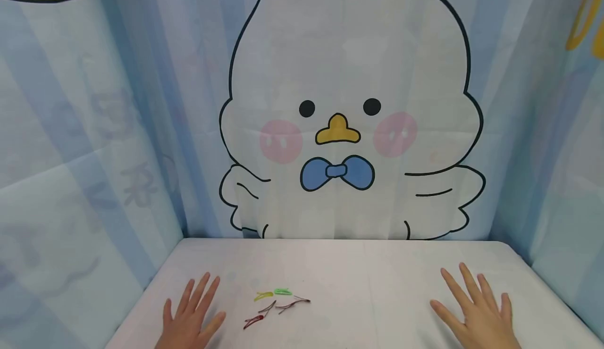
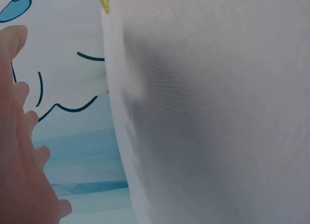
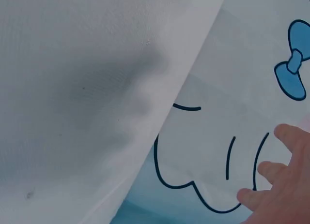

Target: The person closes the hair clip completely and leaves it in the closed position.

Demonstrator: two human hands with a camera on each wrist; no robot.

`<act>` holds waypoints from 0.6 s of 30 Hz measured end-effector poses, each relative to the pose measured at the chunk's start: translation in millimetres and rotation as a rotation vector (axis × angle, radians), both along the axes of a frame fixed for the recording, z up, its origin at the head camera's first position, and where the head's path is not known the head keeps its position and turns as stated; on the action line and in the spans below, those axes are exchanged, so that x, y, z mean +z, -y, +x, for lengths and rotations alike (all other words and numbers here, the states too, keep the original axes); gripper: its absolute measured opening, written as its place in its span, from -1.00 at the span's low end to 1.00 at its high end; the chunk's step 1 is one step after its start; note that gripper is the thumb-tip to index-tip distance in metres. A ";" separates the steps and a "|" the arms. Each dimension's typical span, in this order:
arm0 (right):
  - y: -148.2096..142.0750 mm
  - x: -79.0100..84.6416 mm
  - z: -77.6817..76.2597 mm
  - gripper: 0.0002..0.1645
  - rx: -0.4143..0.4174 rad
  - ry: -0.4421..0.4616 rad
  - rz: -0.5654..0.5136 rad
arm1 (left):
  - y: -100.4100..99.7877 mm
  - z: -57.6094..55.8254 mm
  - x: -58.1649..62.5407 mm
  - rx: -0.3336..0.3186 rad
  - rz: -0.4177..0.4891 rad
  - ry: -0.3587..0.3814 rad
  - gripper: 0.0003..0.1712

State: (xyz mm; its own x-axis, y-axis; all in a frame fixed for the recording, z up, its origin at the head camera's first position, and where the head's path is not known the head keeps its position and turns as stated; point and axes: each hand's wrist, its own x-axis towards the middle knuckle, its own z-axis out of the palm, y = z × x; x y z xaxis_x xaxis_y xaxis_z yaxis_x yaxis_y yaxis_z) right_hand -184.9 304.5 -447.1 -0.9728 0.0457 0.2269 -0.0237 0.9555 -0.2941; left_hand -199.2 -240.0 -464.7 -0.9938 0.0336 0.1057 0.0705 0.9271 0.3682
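Note:
A handful of small hair clips lies on the white table, left of its middle. Farthest back are a yellow hair clip point(image 1: 263, 296) and a bright green hair clip point(image 1: 283, 292). In front of them lie dark, thin forked hair clips point(image 1: 293, 305), and a dark red hair clip point(image 1: 253, 321) is nearest the front. To the left of the group, my left hand point(image 1: 191, 315) hovers with fingers spread, holding nothing. My right hand point(image 1: 481, 315) is far off at the right, fingers likewise spread and nothing in it. The left wrist view catches the yellow clip's tip point(image 2: 104, 2) at its top edge.
The white table point(image 1: 358, 296) runs back to a curtain point(image 1: 203, 129) printed with a large white chick in a blue bow tie. More striped blue and white cloth hangs at the left and right sides. Each hand casts a soft shadow on the tabletop.

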 end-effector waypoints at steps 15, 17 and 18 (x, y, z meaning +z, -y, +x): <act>19.5 -1.1 -8.4 0.00 0.034 -0.062 -0.028 | -4.8 -6.9 -2.3 -0.093 0.061 -0.020 -0.03; 22.5 0.3 -9.0 0.00 0.036 -0.058 -0.032 | -6.3 -7.1 -1.6 -0.100 0.073 -0.018 -0.02; 23.7 0.6 -9.3 0.00 0.041 -0.062 -0.034 | -7.0 -7.1 -1.4 -0.100 0.077 -0.016 -0.03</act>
